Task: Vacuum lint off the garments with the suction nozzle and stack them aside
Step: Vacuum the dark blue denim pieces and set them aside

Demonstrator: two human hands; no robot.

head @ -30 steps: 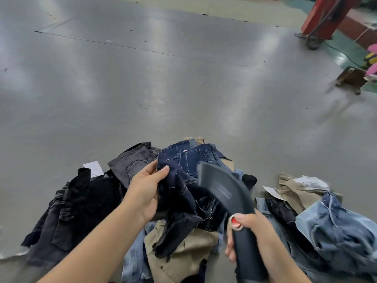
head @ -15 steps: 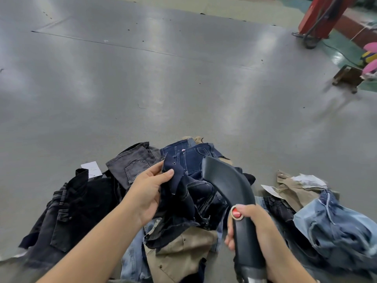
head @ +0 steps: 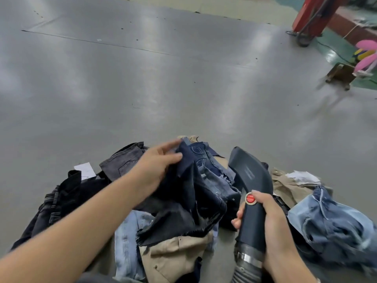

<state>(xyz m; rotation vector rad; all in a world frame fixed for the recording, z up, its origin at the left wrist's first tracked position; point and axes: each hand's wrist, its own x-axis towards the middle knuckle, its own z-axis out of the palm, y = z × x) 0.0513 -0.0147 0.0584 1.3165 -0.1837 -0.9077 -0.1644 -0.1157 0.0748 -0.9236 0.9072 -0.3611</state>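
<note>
The left hand (head: 157,162) is reaching in from seven o'clock and pinching the upper edge of a dark navy garment (head: 183,193), thumb on the near side of the cloth and fingers laid along the far side. That garment is sitting on top of a heap at the middle of the view's lower half, draped over a pair of blue jeans (head: 212,176) at its two o'clock and a tan garment (head: 173,256) at its six o'clock. A pale denim piece (head: 128,242) is poking out under the heap at seven o'clock.

The right hand (head: 265,217) is wrapping fully round the grip of the suction nozzle (head: 250,176), fingers curled round its left side and the thumb lying just beside a round red button (head: 250,199). The nozzle's wide flat head is pointing toward twelve o'clock, lifted beside the navy garment at its three o'clock, not touching it. A ribbed hose (head: 244,272) is running off the nozzle's bottom toward six o'clock.

A black garment (head: 61,197) and grey jeans (head: 124,162) are lying at nine and ten o'clock of the heap, with a white paper (head: 84,168) just behind them. At four o'clock a light blue denim pile (head: 330,225) is resting near a khaki garment (head: 289,186). Everything is lying on a grey table (head: 142,88); a red post (head: 312,15) is standing at one o'clock.
</note>
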